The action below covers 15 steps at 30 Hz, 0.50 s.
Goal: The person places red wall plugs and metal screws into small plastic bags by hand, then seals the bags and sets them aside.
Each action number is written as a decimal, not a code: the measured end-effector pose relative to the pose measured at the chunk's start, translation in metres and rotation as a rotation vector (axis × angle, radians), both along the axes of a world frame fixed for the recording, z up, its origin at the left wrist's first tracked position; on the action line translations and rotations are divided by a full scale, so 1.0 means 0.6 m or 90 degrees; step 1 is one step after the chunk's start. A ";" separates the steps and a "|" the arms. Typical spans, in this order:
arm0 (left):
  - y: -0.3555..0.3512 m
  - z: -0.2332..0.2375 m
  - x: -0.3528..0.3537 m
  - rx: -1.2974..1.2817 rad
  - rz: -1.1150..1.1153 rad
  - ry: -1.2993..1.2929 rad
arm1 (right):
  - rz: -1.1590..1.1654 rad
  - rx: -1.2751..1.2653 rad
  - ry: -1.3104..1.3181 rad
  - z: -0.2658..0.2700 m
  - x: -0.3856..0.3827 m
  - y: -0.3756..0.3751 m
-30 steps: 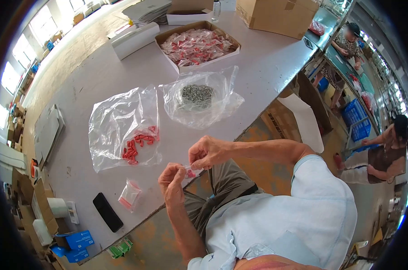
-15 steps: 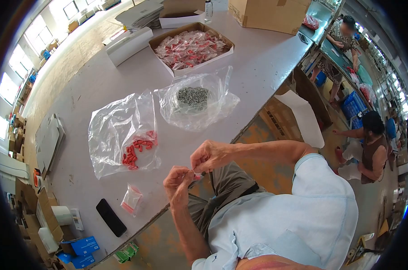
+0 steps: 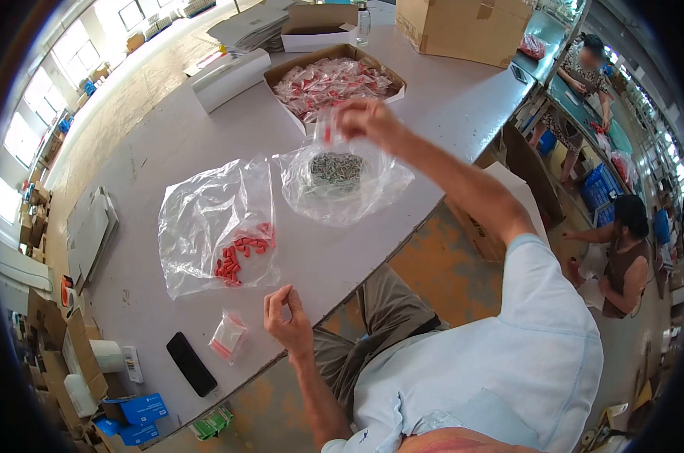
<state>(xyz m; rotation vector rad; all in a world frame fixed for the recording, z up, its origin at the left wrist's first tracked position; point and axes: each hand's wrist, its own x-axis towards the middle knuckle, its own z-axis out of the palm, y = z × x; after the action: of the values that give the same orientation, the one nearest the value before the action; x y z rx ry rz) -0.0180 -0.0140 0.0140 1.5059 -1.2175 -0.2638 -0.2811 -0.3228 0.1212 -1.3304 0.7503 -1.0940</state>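
1. A small clear bag [image 3: 327, 127] with red showing in it is hanging from the right hand [image 3: 368, 121], whose blurred fingers are clamping on it.
2. That hand is hovering at the near edge of an open carton [image 3: 304, 124], which is holding a heap of clear bags [image 3: 330, 81] with red inside.
3. Just below the hand, an open plastic bag [image 3: 300, 198] is lying on the worktop [image 3: 334, 253], holding small grey pieces [image 3: 336, 169].
4. Beside it, a flattened plastic sheet or bag [image 3: 198, 219] is lying with loose red pieces [image 3: 229, 264] at its lower right.
5. The left hand [image 3: 289, 328] is hovering near the worktop's front edge; its thumb and forefinger are curving towards each other, but I cannot tell whether the tips are touching.
6. Left of that hand, a packet [image 3: 228, 337] with red edging is lying near a black phone [image 3: 191, 365].
7. Farther out, a cardboard box [image 3: 466, 29] is standing at the back.
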 end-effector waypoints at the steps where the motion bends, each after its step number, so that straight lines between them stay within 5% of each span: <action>1: 0.001 0.000 -0.001 0.000 0.002 0.000 | -0.074 0.023 0.031 0.012 -0.010 -0.049; 3: 0.001 0.002 -0.005 -0.021 0.000 -0.045 | -0.147 0.047 0.062 0.009 -0.030 -0.116; 5: -0.008 0.011 -0.010 -0.048 -0.035 -0.106 | -0.291 -0.232 0.542 -0.029 -0.059 -0.164; 9: -0.062 0.062 -0.014 -0.080 -0.153 -0.260 | -0.226 -0.448 0.682 -0.068 -0.058 -0.184; 15: -0.148 0.034 -0.034 -0.111 -0.211 -0.252 | -0.145 -0.486 0.835 -0.071 -0.008 -0.218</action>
<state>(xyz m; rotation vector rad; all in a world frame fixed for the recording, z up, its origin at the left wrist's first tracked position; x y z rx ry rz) -0.0382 -0.1026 0.0344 1.2338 -1.7622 -0.0730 -0.2861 -0.4534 0.0787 -2.7259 1.5162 -0.5431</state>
